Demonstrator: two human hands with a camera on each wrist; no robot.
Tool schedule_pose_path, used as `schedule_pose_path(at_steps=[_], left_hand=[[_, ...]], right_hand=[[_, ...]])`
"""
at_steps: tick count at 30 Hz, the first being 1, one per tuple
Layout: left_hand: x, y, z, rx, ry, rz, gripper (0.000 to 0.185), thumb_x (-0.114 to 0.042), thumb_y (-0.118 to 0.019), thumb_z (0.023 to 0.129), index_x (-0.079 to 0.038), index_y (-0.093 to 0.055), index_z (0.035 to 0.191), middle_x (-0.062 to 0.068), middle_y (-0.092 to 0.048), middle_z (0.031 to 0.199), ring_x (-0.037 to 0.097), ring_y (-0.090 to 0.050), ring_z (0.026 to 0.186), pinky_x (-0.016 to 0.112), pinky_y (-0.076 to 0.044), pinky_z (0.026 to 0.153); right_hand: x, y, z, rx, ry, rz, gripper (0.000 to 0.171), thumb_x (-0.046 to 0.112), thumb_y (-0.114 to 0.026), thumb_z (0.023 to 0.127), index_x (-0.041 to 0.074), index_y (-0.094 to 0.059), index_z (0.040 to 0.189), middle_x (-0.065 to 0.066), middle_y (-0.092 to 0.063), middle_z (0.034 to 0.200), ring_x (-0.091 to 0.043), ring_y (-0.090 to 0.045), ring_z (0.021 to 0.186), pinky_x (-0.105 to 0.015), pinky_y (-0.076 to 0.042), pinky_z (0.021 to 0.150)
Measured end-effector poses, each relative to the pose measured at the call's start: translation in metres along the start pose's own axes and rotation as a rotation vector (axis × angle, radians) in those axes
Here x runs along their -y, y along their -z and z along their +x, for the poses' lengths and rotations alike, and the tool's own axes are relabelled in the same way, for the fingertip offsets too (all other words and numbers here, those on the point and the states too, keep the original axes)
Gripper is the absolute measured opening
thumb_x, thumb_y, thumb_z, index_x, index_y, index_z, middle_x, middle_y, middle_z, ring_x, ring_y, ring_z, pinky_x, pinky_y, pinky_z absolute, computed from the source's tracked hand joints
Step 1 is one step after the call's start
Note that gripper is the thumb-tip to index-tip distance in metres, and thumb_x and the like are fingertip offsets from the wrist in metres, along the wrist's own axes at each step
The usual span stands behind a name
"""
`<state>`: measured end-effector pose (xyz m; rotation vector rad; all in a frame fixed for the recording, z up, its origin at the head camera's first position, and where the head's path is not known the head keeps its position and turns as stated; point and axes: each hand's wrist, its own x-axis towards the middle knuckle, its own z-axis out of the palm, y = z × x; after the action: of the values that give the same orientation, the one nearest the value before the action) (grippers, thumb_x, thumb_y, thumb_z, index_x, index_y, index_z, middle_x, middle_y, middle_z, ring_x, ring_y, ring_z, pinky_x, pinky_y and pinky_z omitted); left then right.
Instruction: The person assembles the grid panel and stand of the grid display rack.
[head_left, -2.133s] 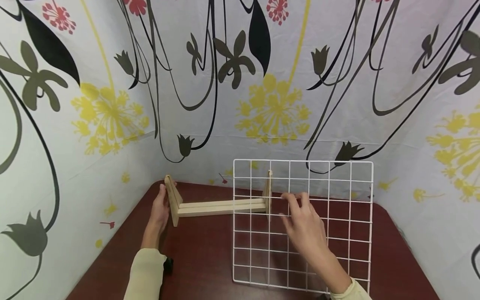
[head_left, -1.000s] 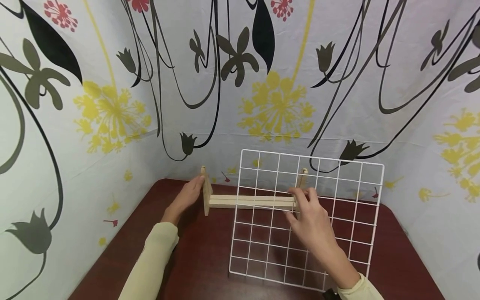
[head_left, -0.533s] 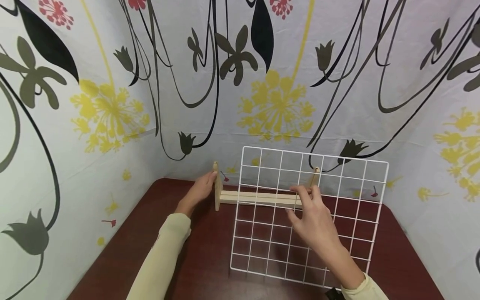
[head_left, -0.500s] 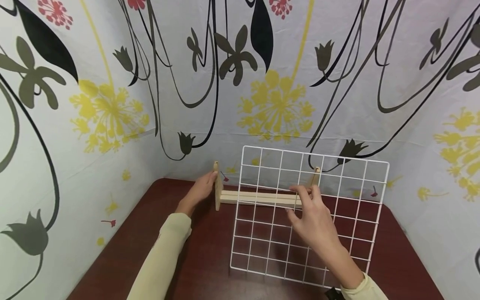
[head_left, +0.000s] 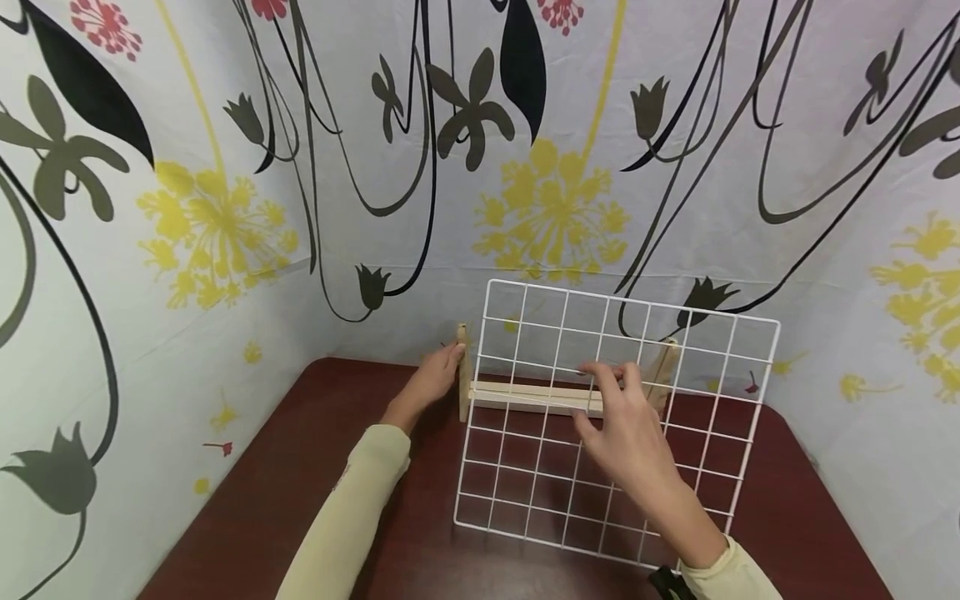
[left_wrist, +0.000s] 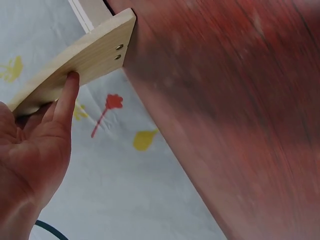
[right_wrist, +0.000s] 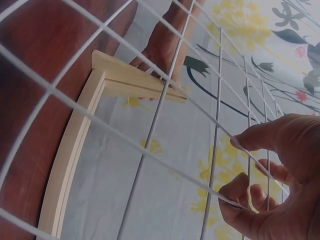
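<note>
A white wire grid panel [head_left: 630, 301] stands on edge on the dark red table [head_left: 337, 467], leaning a little to the right. My right hand [head_left: 611, 387] hooks its fingers through the wires near the middle and grips them. Behind the grid sits a pale wooden stand [head_left: 525, 397], a long rail between two upright end plates. My left hand [head_left: 442, 371] presses straight fingers against the outer face of the left end plate [left_wrist: 85, 62]. In the right wrist view the grid wires [right_wrist: 215, 115] cross in front of the stand [right_wrist: 70, 160], with my right hand [right_wrist: 250, 170] curled round them.
Flower-printed cloth walls [head_left: 540, 208] close in the table on the left, back and right. The stand is near the table's far edge. Bare tabletop [left_wrist: 240, 125] lies in front of the left hand and below the grid.
The wooden stand has slid to the right along the back of the table under my left hand. The grid has shifted slightly and tilted, with my right hand still on it.
</note>
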<state>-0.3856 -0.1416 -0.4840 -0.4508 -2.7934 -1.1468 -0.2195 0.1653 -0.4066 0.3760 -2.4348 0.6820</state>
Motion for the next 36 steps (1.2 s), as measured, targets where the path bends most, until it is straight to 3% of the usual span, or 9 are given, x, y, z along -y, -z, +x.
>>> schedule_pose_path(at_steps=[6, 11, 20, 27, 36], left_hand=[[-0.004, -0.006, 0.002, -0.017, 0.019, -0.008, 0.057, -0.035, -0.029, 0.118, 0.004, -0.043, 0.157, 0.029, -0.051, 0.157, 0.046, -0.047, 0.148, 0.057, -0.039, 0.123], [-0.001, -0.009, 0.002, -0.053, -0.002, -0.009, 0.055, -0.035, -0.030, 0.118, 0.004, -0.050, 0.151, 0.029, -0.056, 0.151, 0.046, -0.051, 0.145, 0.058, -0.042, 0.121], [-0.001, -0.009, 0.000, -0.050, 0.039, -0.089, 0.058, -0.040, -0.032, 0.117, 0.002, -0.045, 0.156, 0.029, -0.067, 0.127, 0.042, -0.062, 0.131, 0.056, -0.049, 0.113], [-0.001, -0.010, -0.002, -0.033, 0.077, -0.175, 0.060, -0.044, -0.032, 0.117, -0.003, -0.040, 0.160, 0.029, -0.065, 0.131, 0.042, -0.067, 0.124, 0.050, -0.060, 0.099], [0.002, -0.013, -0.001, -0.040, 0.075, -0.203, 0.061, -0.044, -0.032, 0.117, -0.006, -0.035, 0.164, 0.029, -0.060, 0.145, 0.041, -0.066, 0.127, 0.049, -0.061, 0.098]], right_hand=[[-0.002, 0.001, 0.002, 0.015, 0.026, 0.004, 0.064, 0.005, -0.080, 0.081, 0.018, -0.058, 0.139, -0.017, -0.051, 0.119, -0.013, -0.043, 0.054, -0.027, -0.037, 0.050], [-0.002, 0.000, 0.006, 0.000, 0.069, 0.000, 0.065, 0.003, -0.080, 0.081, 0.018, -0.058, 0.140, -0.016, -0.051, 0.118, -0.012, -0.041, 0.054, -0.026, -0.035, 0.049], [-0.004, 0.003, 0.022, -0.079, 0.175, -0.030, 0.063, 0.004, -0.088, 0.084, 0.015, -0.058, 0.139, -0.017, -0.053, 0.114, -0.015, -0.048, 0.060, -0.029, -0.041, 0.051], [-0.001, 0.009, 0.045, -0.146, 0.278, -0.059, 0.058, 0.005, -0.086, 0.088, 0.013, -0.058, 0.138, -0.018, -0.050, 0.107, -0.022, -0.054, 0.062, -0.035, -0.047, 0.051], [0.009, 0.020, 0.076, -0.279, 0.366, -0.059, 0.055, 0.003, -0.085, 0.088, 0.012, -0.059, 0.136, -0.021, -0.049, 0.106, -0.032, -0.058, 0.073, -0.047, -0.054, 0.060]])
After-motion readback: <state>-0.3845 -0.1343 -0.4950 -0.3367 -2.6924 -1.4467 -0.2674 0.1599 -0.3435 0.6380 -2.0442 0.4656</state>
